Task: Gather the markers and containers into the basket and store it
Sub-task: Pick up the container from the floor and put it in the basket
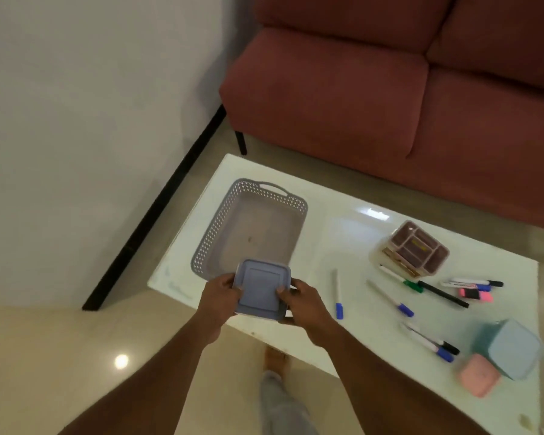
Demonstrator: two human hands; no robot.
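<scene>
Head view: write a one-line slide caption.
Left hand and right hand hold a blue lidded container at the grey basket; markers lie on the table.

Head-worn view, downward over table (343, 243)

One basket (215, 221) – four containers (259, 290) (markers (339, 310): roughly ten)

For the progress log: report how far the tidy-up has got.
Nothing looks done: the grey basket is empty. In hand: left hand and right hand hold the blue lidded container at its near rim. Left: the scattered markers, pink organiser, pale blue box and pink container on the table, then storing the basket.
</scene>
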